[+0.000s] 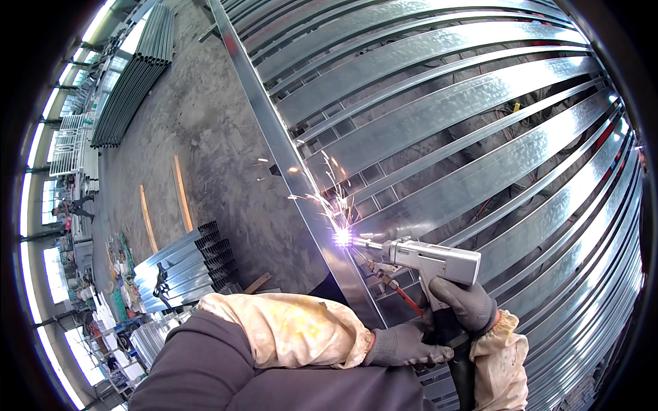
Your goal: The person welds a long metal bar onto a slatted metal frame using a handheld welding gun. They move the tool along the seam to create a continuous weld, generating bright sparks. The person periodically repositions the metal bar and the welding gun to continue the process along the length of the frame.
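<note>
My right hand (467, 305), in a dark grey glove, is wrapped round the handle of a silver handheld welding gun (439, 259). Just below it my left hand (401, 344), gloved alike, closes round the gun's lower grip, where a thick black cable (462, 377) runs down. The gun's nozzle points left at a long galvanized steel rail (277, 140), close to where a crossbar meets it. There a bright violet-white arc (343, 237) throws sparks upward and hides the joint. A thin feed tube with a red section (409, 301) runs beneath the nozzle.
Many parallel galvanized crossbars (452, 113) stretch right from the rail, with gaps between them. A stack of corrugated-ended metal profiles (175, 274) lies on the left floor beside wooden strips (181, 192). Bundled tubes (137, 89) lie farther off; a person (72, 209) is at far left.
</note>
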A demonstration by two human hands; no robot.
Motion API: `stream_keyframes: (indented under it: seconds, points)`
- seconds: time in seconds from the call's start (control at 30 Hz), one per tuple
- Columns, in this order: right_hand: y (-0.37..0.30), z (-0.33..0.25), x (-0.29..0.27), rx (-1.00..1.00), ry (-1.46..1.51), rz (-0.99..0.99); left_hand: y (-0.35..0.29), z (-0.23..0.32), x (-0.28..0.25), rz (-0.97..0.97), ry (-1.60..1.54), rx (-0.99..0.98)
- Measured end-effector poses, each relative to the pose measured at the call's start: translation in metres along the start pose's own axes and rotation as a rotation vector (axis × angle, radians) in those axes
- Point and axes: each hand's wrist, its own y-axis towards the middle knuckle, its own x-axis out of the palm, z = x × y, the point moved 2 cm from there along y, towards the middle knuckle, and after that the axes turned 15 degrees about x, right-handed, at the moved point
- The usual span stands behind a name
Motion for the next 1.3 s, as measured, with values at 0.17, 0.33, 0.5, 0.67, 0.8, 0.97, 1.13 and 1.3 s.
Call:
stream_keyframes:
  seconds: [0.17, 0.33, 0.5, 0.67, 0.8, 0.97, 1.13, 1.3]
  points:
    - [-0.002, 0.002, 0.002, -0.015, 0.014, 0.014, 0.005, -0.018, -0.001, 0.007, 0.018, 0.107]
    - [-0.002, 0.003, 0.001, -0.026, 0.019, 0.018, 0.010, -0.032, -0.003, 0.009, 0.065, 0.049]
    - [-0.004, 0.007, 0.000, -0.029, 0.027, 0.036, 0.006, -0.029, 0.000, 0.030, 0.028, 0.043]
    - [-0.006, 0.009, 0.001, -0.054, 0.022, 0.048, 0.006, -0.024, 0.004, 0.064, 0.092, 0.021]
    - [-0.008, 0.009, 0.000, -0.002, 0.040, 0.017, 0.004, -0.016, 0.003, 0.011, 0.263, 0.016]
    - [-0.005, 0.016, -0.004, -0.042, 0.001, 0.039, 0.004, -0.021, 0.003, 0.007, 0.361, 0.028]
    - [-0.008, 0.017, -0.003, -0.016, 0.022, 0.018, 0.004, -0.014, 0.008, -0.007, 0.311, -0.009]
    - [-0.013, 0.018, -0.004, -0.002, -0.012, -0.001, 0.005, -0.024, 0.015, 0.084, 0.188, 0.122]
